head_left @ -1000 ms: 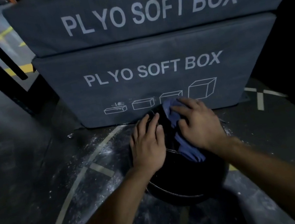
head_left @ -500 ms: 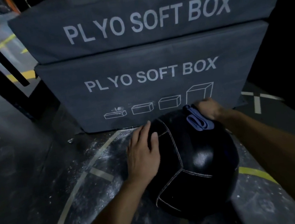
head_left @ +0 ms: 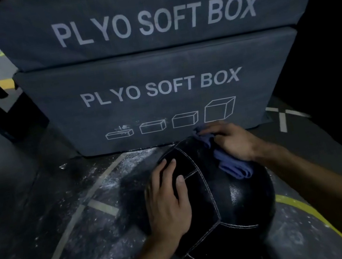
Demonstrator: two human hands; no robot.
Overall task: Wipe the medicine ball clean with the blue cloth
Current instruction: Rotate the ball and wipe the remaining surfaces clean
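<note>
Right hand (head_left: 233, 141) dragged blue cloth (head_left: 230, 162) nearer over ball's (head_left: 234, 198) top.

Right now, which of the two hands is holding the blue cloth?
The right hand. It presses the bunched blue cloth against the upper far side of the medicine ball; the left hand lies flat and bare on the ball.

Glossy stitched medicine ball (head_left: 235, 200), soft cloth (head_left: 232, 164)
</note>
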